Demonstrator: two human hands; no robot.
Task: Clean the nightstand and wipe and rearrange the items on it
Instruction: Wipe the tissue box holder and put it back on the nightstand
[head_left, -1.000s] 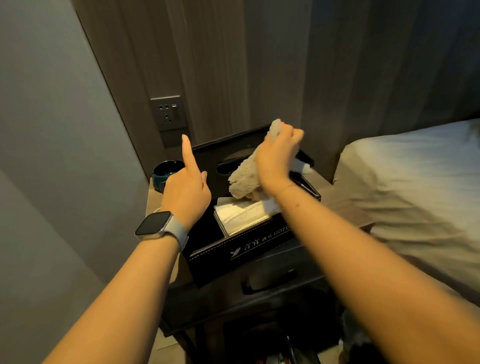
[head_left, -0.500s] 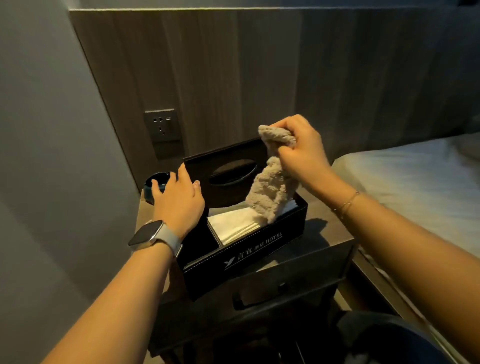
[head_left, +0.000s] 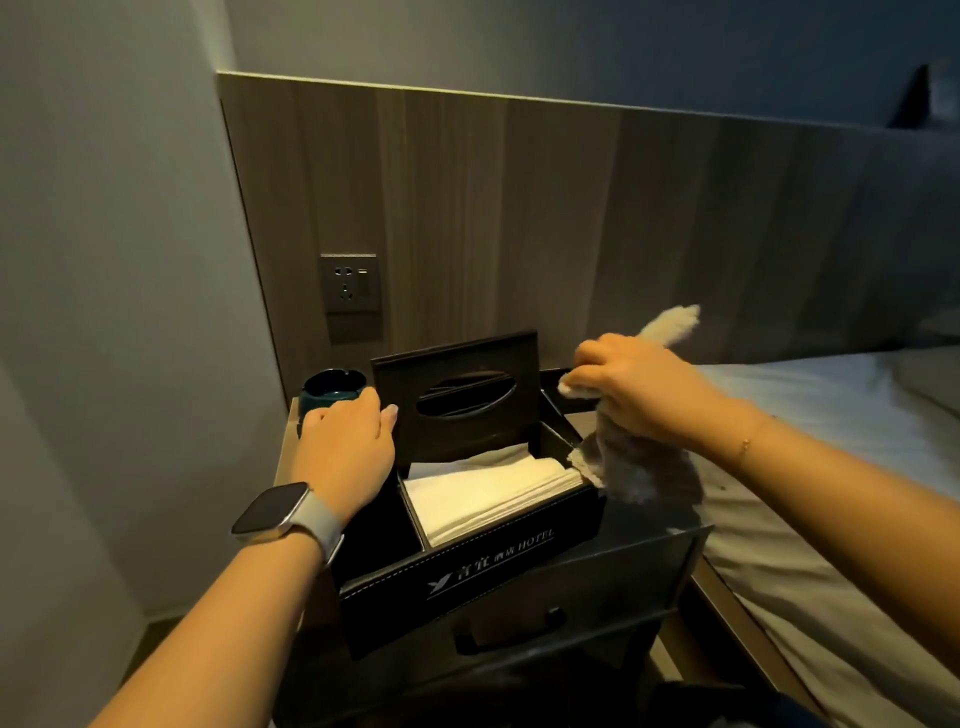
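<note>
A black hotel tissue box (head_left: 483, 571) stands on the dark nightstand (head_left: 644, 551), its lid (head_left: 457, 395) raised upright and white tissues (head_left: 488, 493) showing inside. My left hand (head_left: 343, 452) rests on the box's left side with its fingertips at the lid's left edge. My right hand (head_left: 639, 389) grips a fluffy beige cloth (head_left: 639, 467) at the box's right end; most of the cloth hangs below my hand and one corner sticks up behind it. A dark teal ashtray (head_left: 330, 389) sits behind my left hand.
A wall socket (head_left: 349, 283) is set in the wooden headboard panel above the nightstand. The bed with a white sheet (head_left: 831, 441) lies close on the right. A grey wall closes in on the left. The nightstand drawer handle (head_left: 509, 631) faces me.
My right hand has moved with the cloth from above the tissues to the box's right end. My left hand's pointing finger has dropped and the hand settled by the lid. The view has tilted up.
</note>
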